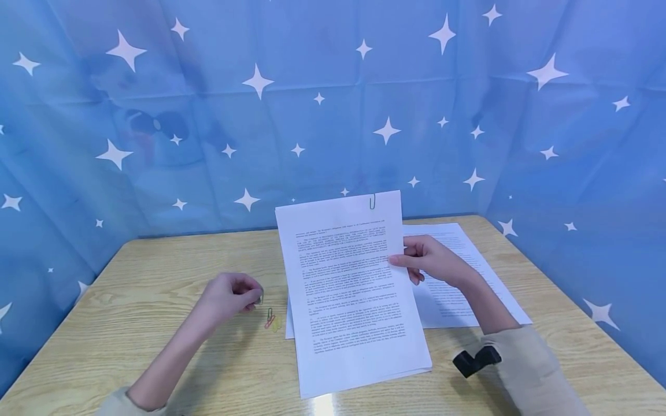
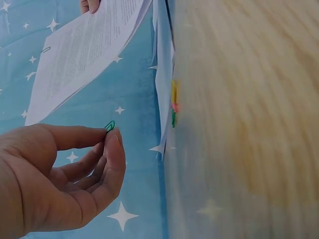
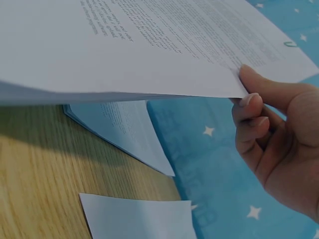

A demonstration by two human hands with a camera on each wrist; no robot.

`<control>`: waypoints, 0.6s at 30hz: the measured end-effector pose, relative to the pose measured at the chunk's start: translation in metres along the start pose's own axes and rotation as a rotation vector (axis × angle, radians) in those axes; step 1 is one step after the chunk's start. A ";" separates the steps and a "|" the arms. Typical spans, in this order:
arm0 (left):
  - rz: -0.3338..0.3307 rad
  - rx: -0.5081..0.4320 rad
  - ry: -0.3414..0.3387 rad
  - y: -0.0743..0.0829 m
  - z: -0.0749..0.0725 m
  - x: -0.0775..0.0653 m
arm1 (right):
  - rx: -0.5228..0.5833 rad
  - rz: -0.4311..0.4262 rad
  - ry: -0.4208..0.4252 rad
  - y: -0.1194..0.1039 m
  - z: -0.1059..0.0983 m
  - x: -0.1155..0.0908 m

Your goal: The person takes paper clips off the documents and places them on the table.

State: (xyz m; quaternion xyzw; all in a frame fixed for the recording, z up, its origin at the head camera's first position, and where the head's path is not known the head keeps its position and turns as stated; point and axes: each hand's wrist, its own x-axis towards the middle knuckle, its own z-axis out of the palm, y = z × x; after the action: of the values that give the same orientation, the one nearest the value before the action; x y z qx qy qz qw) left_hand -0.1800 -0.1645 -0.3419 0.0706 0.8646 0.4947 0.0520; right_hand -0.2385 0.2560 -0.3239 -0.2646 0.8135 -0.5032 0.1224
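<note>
My right hand [image 1: 436, 261] grips the right edge of a stack of printed paper [image 1: 354, 300], thumb on the front and fingers behind. The stack is held up and tilted, its lower edge toward me. A green paper clip [image 1: 372, 201] sits on its top edge, right of the middle. Left of the stack, above the table, my left hand [image 1: 229, 297] pinches another green paper clip [image 2: 110, 126] between thumb and forefinger. Close to that hand, a few loose paper clips [image 1: 269, 319], green, pink and yellow, lie on the wood.
More printed sheets [image 1: 468, 271] lie on the wooden table [image 1: 104, 335] behind the raised stack and under my right forearm. A blue curtain with white stars [image 1: 333, 115] hangs round the table's back and sides. A black strap end [image 1: 476, 361] sticks out at the right sleeve.
</note>
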 end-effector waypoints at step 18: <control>-0.105 -0.006 -0.121 -0.016 0.003 0.007 | 0.000 -0.006 -0.006 -0.001 0.000 0.000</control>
State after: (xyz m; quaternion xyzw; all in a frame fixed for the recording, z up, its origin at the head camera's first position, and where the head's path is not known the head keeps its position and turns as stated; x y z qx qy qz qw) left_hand -0.1874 -0.1692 -0.3574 0.0548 0.8610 0.4887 0.1300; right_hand -0.2387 0.2560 -0.3231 -0.2685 0.8124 -0.5027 0.1236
